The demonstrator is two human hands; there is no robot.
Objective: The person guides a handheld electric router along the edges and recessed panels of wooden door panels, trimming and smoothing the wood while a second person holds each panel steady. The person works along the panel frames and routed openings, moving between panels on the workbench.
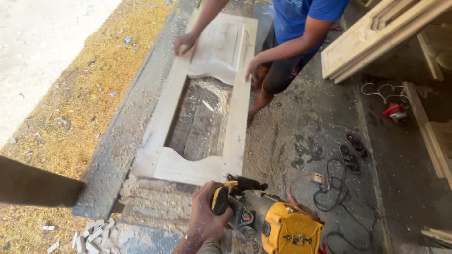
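Your left hand [205,214] clamps the front handle of the heavy yellow power tool [268,221] below the stiff wooden door frame [235,122], while your right hand's grip stays hidden.

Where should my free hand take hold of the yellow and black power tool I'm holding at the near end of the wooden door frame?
Probably the yellow motor housing, gripped from above on your right side. It is the broadest bare part of the yellow and black power tool. Your left hand already wraps the black front handle near the pale wooden door frame. Your right hand is not clearly visible.
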